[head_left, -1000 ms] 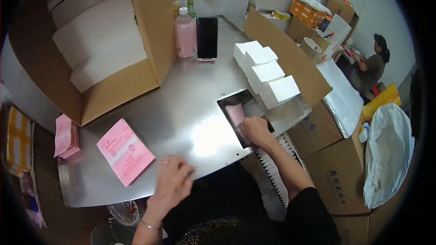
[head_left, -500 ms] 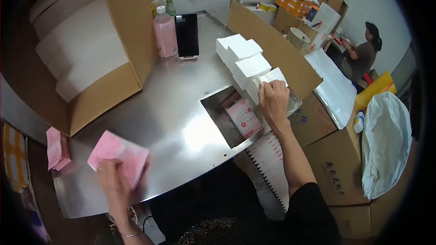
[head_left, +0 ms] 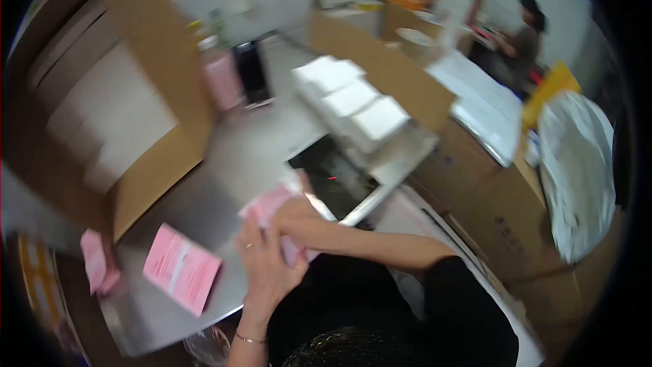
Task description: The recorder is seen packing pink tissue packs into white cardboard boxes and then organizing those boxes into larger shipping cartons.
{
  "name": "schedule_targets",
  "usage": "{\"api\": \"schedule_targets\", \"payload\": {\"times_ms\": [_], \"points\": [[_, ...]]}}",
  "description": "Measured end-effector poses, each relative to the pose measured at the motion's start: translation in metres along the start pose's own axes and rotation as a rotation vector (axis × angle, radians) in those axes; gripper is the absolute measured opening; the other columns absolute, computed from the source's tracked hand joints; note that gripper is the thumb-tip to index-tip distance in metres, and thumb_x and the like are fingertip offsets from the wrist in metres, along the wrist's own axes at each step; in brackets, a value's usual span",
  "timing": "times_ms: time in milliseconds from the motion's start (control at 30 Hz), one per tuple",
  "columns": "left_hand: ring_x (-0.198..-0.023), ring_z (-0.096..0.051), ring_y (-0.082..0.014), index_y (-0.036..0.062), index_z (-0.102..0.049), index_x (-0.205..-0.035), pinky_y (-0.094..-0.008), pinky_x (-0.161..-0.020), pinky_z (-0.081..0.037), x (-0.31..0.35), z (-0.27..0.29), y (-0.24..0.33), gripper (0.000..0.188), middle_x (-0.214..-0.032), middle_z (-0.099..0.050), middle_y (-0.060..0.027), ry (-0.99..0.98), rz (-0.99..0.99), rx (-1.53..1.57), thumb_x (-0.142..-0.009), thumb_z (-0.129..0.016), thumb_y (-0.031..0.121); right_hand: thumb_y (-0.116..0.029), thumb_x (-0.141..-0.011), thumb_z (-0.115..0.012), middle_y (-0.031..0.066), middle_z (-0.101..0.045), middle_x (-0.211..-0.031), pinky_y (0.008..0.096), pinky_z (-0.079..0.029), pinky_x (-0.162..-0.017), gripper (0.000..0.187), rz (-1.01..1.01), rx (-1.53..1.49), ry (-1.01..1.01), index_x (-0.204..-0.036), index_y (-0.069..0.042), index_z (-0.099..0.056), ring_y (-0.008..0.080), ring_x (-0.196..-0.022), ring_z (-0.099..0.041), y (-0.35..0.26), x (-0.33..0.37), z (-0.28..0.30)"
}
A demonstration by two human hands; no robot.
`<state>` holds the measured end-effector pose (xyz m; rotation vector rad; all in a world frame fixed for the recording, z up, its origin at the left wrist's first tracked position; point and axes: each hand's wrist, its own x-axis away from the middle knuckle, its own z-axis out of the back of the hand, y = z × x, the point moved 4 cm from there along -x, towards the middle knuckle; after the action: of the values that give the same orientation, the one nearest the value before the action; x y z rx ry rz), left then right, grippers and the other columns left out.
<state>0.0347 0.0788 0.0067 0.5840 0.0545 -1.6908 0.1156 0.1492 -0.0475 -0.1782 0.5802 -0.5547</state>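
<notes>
Close to the table's front edge, both my hands come together on a pink tissue packet [head_left: 269, 202], blurred by motion. My left hand [head_left: 266, 258] has its fingers against the packet's near side. My right hand [head_left: 295, 217] reaches across from the right and grips it from above, covering most of it. Left of my hands, a flat pink packet [head_left: 182, 268] with a pale band lies on the metal table [head_left: 238, 153]. White stacks of folded tissues [head_left: 350, 98] stand in a row beyond a dark rectangular opening [head_left: 333, 175] in the tabletop.
A large open carton [head_left: 153, 170] with white stacks stands at left. A phone [head_left: 252, 75] and pink bottle [head_left: 221, 76] are at the back. Another pink packet [head_left: 99, 261] sits at the left edge. Cartons [head_left: 475, 197] and a white bag [head_left: 577, 177] line the right; a person [head_left: 524, 37] works beyond.
My right hand has left the white stacks and come to my left hand. A pink packet now lies on the table at left. The packet in the opening is gone. The view has shifted.
</notes>
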Motion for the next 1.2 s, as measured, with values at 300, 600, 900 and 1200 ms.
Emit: {"api": "schedule_targets", "payload": {"times_ms": [300, 600, 900, 1200], "points": [[-0.115, -0.050, -0.0408, 0.0117, -0.059, -0.127, -0.0534, -0.092, -0.041, 0.019, 0.001, -0.028, 0.048, -0.138, -0.050, -0.0203, -0.014, -0.089, -0.401, -0.086, -0.065, 0.037, -0.014, -0.077, -0.061, 0.0179, -0.061, -0.106, 0.0582, -0.036, -0.105, 0.034, -0.216, 0.648, 0.464, -0.105, 0.006, -0.063, 0.0376, -0.117, -0.053, 0.042, -0.001, 0.132], [-0.120, -0.046, -0.0405, 0.0059, -0.060, -0.109, -0.0506, -0.102, -0.033, 0.003, 0.013, -0.021, 0.053, -0.130, -0.052, -0.0190, -0.038, 0.060, -0.257, -0.074, -0.075, 0.044, -0.019, -0.069, -0.063, 0.0121, -0.057, -0.075, 0.0471, -0.040, -0.073, 0.012, -0.337, 0.762, 0.596, -0.063, -0.009, -0.061, 0.0294, -0.079, -0.056, 0.148, 0.004, 0.146], [-0.095, -0.058, -0.0369, -0.0002, -0.061, -0.117, -0.0446, -0.078, -0.049, 0.004, 0.011, -0.015, 0.041, -0.110, -0.057, -0.0183, -0.067, -0.057, -0.059, -0.084, -0.068, 0.023, -0.002, -0.075, -0.063, 0.0170, -0.064, -0.104, 0.0474, -0.046, -0.085, 0.037, -0.348, 0.630, 0.552, -0.112, -0.002, -0.066, 0.0358, -0.099, -0.061, 0.135, 0.026, 0.169], [-0.089, -0.058, -0.0367, 0.0048, -0.054, -0.132, -0.0441, -0.077, -0.050, 0.007, 0.030, -0.020, 0.053, -0.099, -0.053, -0.0193, -0.074, 0.032, 0.120, -0.081, -0.065, 0.011, -0.012, -0.077, -0.067, 0.0248, -0.062, -0.107, 0.0613, -0.043, -0.100, 0.039, 0.319, 0.057, 0.105, -0.112, 0.005, -0.063, 0.0403, -0.101, -0.062, -0.052, 0.022, 0.072]]}}
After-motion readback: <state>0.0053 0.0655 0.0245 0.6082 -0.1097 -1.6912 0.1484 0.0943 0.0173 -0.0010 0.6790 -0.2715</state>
